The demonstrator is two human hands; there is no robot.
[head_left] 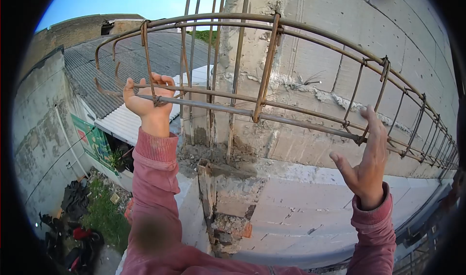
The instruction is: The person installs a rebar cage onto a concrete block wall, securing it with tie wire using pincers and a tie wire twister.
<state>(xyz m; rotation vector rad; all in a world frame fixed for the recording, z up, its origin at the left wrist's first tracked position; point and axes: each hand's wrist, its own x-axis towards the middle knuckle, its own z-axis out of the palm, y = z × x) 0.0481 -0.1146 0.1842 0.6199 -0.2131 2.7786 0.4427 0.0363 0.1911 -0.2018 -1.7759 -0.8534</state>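
In the head view, the rebar cage [267, 66] runs left to right before the pale wall [310, 64]. The left hand [149, 101] holds its lower bars near the left end (palm up, fingers loosely curled); the right hand [370, 162] spreads wide beside them.

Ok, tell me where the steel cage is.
The steel cage spans the head view from upper left to the right edge, crossing the upright rods in front of the pale wall.
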